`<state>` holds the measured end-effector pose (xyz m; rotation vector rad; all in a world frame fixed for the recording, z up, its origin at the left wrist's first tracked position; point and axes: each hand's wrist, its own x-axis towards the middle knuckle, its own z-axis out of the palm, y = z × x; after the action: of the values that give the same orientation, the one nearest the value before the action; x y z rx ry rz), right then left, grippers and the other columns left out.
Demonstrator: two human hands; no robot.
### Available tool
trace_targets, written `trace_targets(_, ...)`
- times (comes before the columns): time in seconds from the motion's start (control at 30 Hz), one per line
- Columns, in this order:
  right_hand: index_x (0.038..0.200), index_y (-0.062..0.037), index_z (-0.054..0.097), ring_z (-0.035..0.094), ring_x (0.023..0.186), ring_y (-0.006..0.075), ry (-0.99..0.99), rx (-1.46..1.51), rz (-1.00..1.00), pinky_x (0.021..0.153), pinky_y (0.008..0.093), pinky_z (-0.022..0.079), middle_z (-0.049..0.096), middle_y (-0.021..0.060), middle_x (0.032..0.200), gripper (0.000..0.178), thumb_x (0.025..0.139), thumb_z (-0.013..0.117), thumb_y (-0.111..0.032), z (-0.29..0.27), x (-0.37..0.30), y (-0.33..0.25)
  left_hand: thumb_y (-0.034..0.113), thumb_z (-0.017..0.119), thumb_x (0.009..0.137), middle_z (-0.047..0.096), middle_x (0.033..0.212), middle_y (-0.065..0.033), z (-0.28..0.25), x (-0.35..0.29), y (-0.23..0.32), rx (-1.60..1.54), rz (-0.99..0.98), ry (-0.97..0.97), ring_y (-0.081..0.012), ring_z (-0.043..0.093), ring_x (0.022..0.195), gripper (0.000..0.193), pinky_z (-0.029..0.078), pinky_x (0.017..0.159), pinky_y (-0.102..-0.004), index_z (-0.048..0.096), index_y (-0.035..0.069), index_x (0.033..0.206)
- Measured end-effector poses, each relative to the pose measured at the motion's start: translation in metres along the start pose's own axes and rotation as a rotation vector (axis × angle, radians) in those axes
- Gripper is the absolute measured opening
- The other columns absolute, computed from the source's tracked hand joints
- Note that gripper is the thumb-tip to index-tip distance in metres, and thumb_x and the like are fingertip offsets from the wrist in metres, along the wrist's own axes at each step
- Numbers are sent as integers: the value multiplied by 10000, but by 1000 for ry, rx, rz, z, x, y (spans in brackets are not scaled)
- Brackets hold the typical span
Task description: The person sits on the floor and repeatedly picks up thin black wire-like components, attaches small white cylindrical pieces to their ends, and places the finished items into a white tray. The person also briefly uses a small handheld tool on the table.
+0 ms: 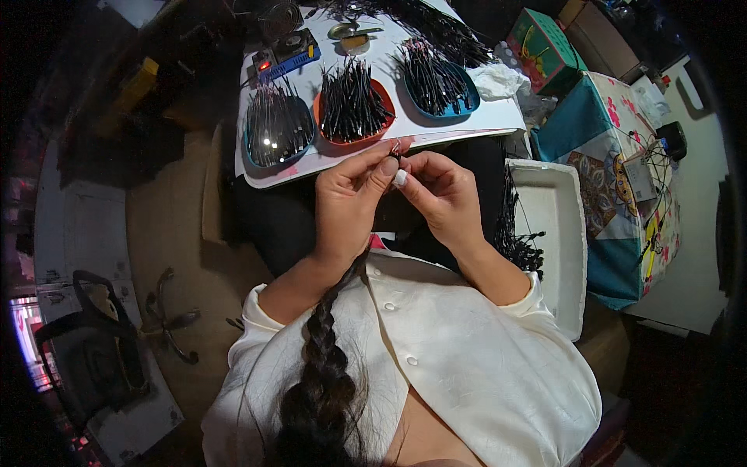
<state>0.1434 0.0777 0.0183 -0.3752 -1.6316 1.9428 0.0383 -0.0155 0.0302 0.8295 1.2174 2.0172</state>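
Both my hands meet in front of the near edge of the white table (443, 137). My left hand (350, 204) pinches a short dark wire end (395, 152) with thin shiny strands at its top. Close against it is my right hand (445, 198), its thumb and fingers bent together at the same wire. Something white (401, 178), perhaps tape, covers the right thumb tip. Just beyond the hands are an orange bowl (388, 100) and two blue bowls (305, 114) (473, 93), each full of thin black wires with light tips.
At the table's back stand a blue device (289, 56) with a red light and a small container (355, 45). More black wires lie behind. A white foam box (574, 257) on the right has black cables over its side. A cloth-covered stand (615, 257) is farther right.
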Motion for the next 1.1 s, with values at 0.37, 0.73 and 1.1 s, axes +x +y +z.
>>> trace_targets(0.37,1005,50,614,606,736,72,-91,-54,-100,653,200,508,653,64,866,133,886,627,-6,-22,14,-29,123,547,962,676,850,-57,3,-8,9,122,-130,-99,-55,549,609,182,435,542,-180,635,-21,1031)
trace_targets(0.73,984,40,615,584,709,101,-6,332,0,648,234,488,646,59,855,136,888,642,-54,-13,7,-16,142,561,958,668,818,-93,6,-8,5,-132,-176,-71,-53,521,566,196,386,487,-152,635,-30,1013)
trace_targets(1.1,1007,35,608,595,716,76,-3,103,-17,632,210,502,641,47,868,138,885,628,-27,-13,6,-13,123,558,956,658,788,-82,4,-10,5,-144,-236,-45,-40,493,526,172,351,453,-153,632,-27,993)
